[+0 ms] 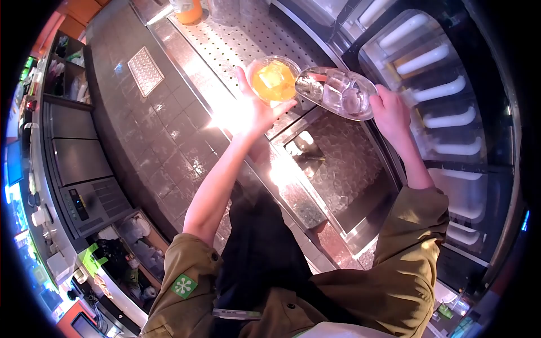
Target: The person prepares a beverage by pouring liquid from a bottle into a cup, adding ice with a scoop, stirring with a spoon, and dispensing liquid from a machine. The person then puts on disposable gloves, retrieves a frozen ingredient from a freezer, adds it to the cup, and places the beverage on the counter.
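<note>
My left hand (255,110) is wrapped round a clear cup (274,80) of orange drink with ice cubes in it. In my right hand (390,112) is a clear ice scoop (336,93), gripped at its handle end and loaded with ice cubes. The scoop's front lip meets or overlaps the cup's right rim; whether they touch I cannot tell. Below both hands lies an open ice bin (344,163) full of ice, with a shiny metal container (305,153) set in its left side.
Beyond the cup runs a perforated metal counter (242,42) with an orange-filled container (187,11) at its far end. On the right stands a transparent panel with several white handles (448,89) behind it. Tiled floor (169,135) and a cabinet (84,146) lie to the left.
</note>
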{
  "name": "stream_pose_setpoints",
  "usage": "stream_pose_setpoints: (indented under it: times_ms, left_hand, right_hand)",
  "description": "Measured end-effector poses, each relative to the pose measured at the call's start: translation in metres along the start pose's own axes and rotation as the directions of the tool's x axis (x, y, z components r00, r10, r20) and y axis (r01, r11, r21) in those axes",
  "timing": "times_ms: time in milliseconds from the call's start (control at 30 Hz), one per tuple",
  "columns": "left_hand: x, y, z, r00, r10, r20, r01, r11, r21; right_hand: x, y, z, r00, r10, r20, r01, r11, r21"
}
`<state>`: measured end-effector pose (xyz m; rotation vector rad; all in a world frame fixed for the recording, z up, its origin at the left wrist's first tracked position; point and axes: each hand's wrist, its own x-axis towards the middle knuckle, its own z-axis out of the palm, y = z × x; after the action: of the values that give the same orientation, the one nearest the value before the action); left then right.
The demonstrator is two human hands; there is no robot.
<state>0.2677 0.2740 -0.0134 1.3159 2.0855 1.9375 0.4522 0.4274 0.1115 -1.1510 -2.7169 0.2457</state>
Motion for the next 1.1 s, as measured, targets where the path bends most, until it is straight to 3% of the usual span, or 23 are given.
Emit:
stream_pose_setpoints:
  times_ms: [167, 267, 367, 467, 567, 633, 700, 767, 967, 1067, 1100]
  left_hand:
    - [0.003, 0.008, -0.002, 0.999, -0.04, 0.001, 0.04, 0.998, 0.038]
    - [0.002, 0.023, -0.004, 0.979, -0.196, -0.047, 0.192, 0.977, -0.089]
    - [0.004, 0.015, -0.007, 1.0, 0.019, -0.004, -0.018, 0.989, 0.144]
    - [0.007, 0.009, -0.007, 0.999, 0.04, 0.03, -0.044, 0.988, 0.149]
    - [0.006, 0.009, -0.006, 1.0, -0.013, -0.003, 0.013, 1.0, 0.027]
    - [0.008, 0.01, -0.009, 0.999, 0.041, 0.006, -0.041, 0.977, 0.21]
    - [0.013, 0.006, -0.009, 0.996, 0.083, 0.009, -0.083, 0.963, 0.257]
    - [0.01, 0.001, -0.008, 0.995, 0.096, 0.004, -0.095, 0.98, 0.176]
    - [0.007, -0.004, -0.004, 0.998, -0.038, 0.057, 0.033, 0.995, 0.092]
    - [0.007, 0.011, -0.011, 0.975, -0.197, 0.104, 0.163, 0.95, 0.266]
    - [0.006, 0.006, -0.011, 0.977, -0.174, 0.12, 0.156, 0.977, 0.142]
  right_hand:
    - [0.002, -0.002, 0.0, 1.0, 0.006, -0.008, -0.006, 1.0, 0.031]
    - [0.001, -0.001, -0.001, 0.999, 0.028, -0.022, -0.027, 0.998, 0.058]
    - [0.002, 0.002, 0.002, 1.0, 0.029, -0.002, -0.029, 0.993, 0.112]
    - [0.002, 0.003, 0.005, 1.0, 0.014, -0.024, -0.012, 0.995, 0.102]
    - [0.003, 0.003, 0.006, 1.0, 0.024, -0.007, -0.024, 0.998, 0.066]
    - [0.001, 0.003, 0.007, 1.0, 0.019, -0.016, -0.018, 0.995, 0.095]
    - [0.004, 0.004, 0.005, 0.999, 0.016, -0.028, -0.013, 0.994, 0.111]
    - [0.004, 0.003, 0.004, 1.0, 0.017, -0.023, -0.014, 0.993, 0.117]
    - [0.004, 0.0, 0.002, 0.999, -0.004, -0.052, 0.006, 0.999, 0.052]
    - [0.003, -0.005, -0.003, 0.999, 0.019, -0.034, -0.019, 1.0, 0.023]
    - [0.003, -0.006, -0.003, 1.0, 0.024, -0.018, -0.024, 0.999, 0.024]
